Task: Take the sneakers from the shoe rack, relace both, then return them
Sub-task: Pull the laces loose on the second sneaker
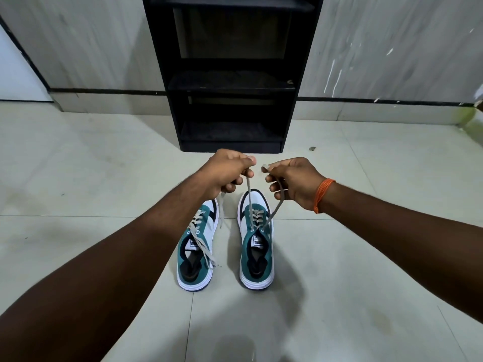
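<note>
Two teal-and-white sneakers stand side by side on the floor, toes toward the rack. The right sneaker (256, 246) has its grey lace (249, 202) pulled up taut in two strands. My left hand (227, 172) pinches one strand and my right hand (292, 184) grips the other, both raised above the shoe's toe. The left sneaker (196, 254) lies partly under my left forearm, with its lace ends loose across the tongue and onto the floor. The black shoe rack (232, 82) stands just beyond, its shelves bare.
Pale floor tiles (366, 257) spread on all sides of the shoes. A marble-look wall (392, 48) with a dark skirting line runs behind the rack. A white door (15, 69) is at the far left. An orange thread band circles my right wrist.
</note>
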